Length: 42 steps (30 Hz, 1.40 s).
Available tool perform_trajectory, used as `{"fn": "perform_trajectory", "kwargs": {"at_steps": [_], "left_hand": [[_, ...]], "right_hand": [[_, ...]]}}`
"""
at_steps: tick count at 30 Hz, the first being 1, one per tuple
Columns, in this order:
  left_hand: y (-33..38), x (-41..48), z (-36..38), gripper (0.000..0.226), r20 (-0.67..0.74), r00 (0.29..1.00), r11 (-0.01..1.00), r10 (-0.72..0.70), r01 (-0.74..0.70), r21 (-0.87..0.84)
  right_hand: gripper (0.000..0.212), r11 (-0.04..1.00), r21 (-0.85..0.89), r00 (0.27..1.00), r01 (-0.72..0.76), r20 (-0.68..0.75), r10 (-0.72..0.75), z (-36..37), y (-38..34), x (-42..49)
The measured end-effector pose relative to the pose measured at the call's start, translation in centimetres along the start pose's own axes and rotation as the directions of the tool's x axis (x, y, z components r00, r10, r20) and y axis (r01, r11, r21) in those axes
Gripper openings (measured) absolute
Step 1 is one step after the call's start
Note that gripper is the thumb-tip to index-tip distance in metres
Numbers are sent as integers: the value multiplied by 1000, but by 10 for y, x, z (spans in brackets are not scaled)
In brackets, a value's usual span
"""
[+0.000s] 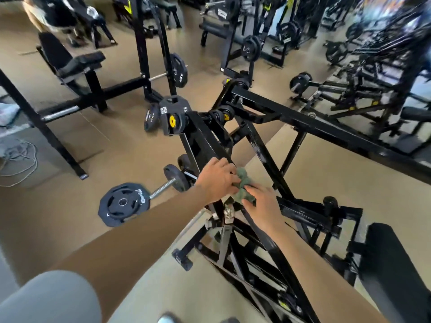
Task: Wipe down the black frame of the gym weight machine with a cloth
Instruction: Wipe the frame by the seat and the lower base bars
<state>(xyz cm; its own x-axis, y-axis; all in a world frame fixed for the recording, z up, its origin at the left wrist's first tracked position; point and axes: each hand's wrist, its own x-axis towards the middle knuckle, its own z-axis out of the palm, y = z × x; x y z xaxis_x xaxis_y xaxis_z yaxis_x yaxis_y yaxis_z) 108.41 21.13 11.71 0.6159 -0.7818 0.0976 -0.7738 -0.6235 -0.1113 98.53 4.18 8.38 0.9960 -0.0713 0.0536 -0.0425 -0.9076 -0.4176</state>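
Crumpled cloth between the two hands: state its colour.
The crumpled cloth is a dull dark green, no pattern visible; the head view shows it best.

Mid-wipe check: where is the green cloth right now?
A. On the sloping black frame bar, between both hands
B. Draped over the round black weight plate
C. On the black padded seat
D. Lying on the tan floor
A: the crumpled green cloth sits on the sloping black metal frame bar, with the left hand and right hand both touching it.
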Motion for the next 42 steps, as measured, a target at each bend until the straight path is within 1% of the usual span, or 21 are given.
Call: {"fn": "perform_trajectory", "kwargs": {"at_steps": [5,8,12,14,18,21,24,27,29,31,34,37,40,42], "left_hand": [[-58,11,10,41,-39,999,999,13,-11,30],[-92,19,17,39,-82,997,999,14,-11,40],[-142,34,18,38,-136,991,995,8,5,97],[-166,47,15,41,-122,992,992,16,0,125],[-213,77,8,47,-74,997,989,31,-20,144],[-252,95,2,46,-46,998,980,-37,45,194],[-280,114,2,45,-7,997,981,-80,80,175],[-305,131,6,41,42,992,991,-118,114,72],[-324,139,11,40,124,975,982,-182,187,-32],[-343,142,20,35,221,956,959,-191,230,-166],[-368,144,35,29,317,938,877,-143,268,-398],[-391,143,59,31,375,923,791,-84,291,-539],[-405,141,85,32,434,900,646,-37,353,-677],[-410,141,95,36,423,906,596,-4,342,-727]], "right_hand": [[50,996,-69,999,-49,12,50,10,-26,48],[55,993,-114,999,-36,26,40,20,-41,80],[55,984,-180,1000,-17,-1,17,33,-63,128],[55,981,-191,1000,-20,11,22,37,-73,153],[52,989,-145,998,-34,38,40,43,-88,200],[50,993,-112,996,-48,70,56,47,-99,230],[46,996,-56,995,-71,72,75,51,-111,255],[43,993,13,992,-118,49,117,52,-120,276],[41,987,49,988,-150,28,149,52,-124,291],[40,979,73,982,-190,20,189,52,-130,306],[38,972,81,975,-219,60,215,51,-140,327],[36,954,149,965,-258,91,247,46,-154,342],[32,950,92,949,-299,129,287,42,-167,355],[30,939,33,931,-341,147,333,41,-176,362]]}}
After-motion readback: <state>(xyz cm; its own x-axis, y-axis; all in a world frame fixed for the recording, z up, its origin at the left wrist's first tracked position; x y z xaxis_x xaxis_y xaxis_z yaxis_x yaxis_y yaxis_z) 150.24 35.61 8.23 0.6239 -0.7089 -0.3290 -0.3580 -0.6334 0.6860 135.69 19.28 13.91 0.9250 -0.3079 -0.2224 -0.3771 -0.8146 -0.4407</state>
